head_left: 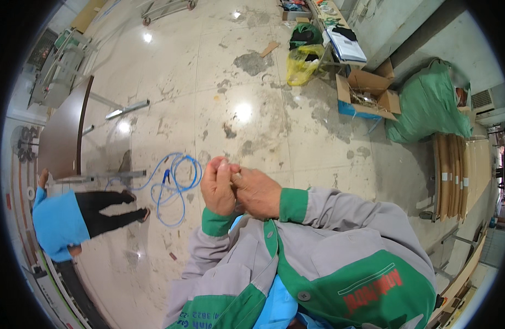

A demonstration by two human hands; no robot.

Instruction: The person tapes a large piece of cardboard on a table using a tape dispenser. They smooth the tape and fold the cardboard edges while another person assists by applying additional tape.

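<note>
My left hand [217, 189] and my right hand [258, 192] meet in front of my chest, above the floor. The left fingers are bent and pressed together, with the thumb pointing up. Curled inward, the right fingers touch the left hand. Anything between the fingertips is hidden or too small to make out. Both sleeves of my grey jacket [351, 216] end in green cuffs. On the floor beyond my left hand lies a loosely coiled blue hose [181, 189].
A person in a blue shirt [60, 222] stands at the left beside a dark table [69, 129]. To the right are an opened cardboard box [367, 90], a large green sack [422, 104] and stacked brown cardboard [452, 175]. A yellow bag [301, 66] sits by a cluttered table.
</note>
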